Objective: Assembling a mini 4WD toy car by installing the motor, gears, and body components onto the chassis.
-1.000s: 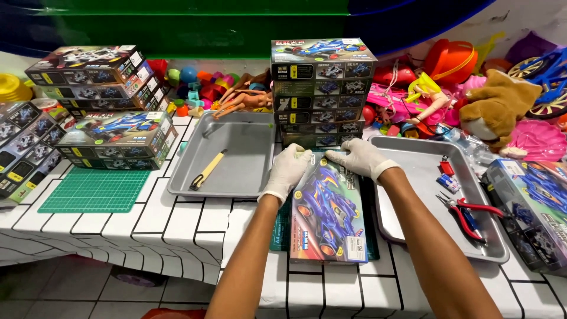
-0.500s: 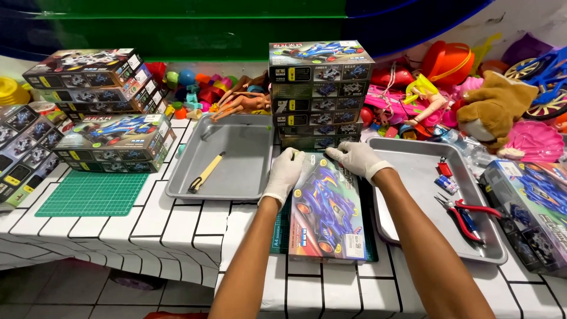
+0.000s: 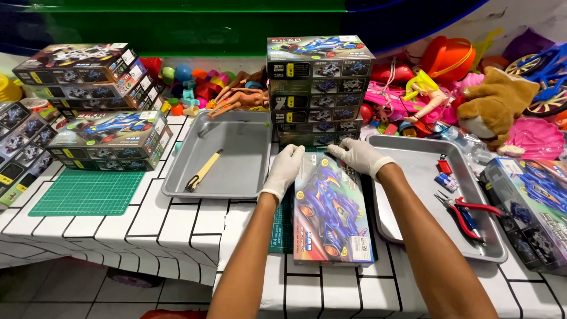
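Toy car box [image 3: 331, 215] between two trays [image 3: 236, 171]

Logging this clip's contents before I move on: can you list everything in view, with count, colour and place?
toy car box: one, blue and purple, flat on table centre, under both hands
box stack: about five, dark, behind it
box piles: several, dark, left
left tray: one, grey metal, left of centre
cutter: one, tan with black tip, in left tray
right tray: one, grey metal, right
pliers: one, red-handled, in right tray
cutting mat: one, green, front left
plush toy: one, brown, back right
left hand: white glove, on box's far left corner
right hand: white glove, on box's far edge
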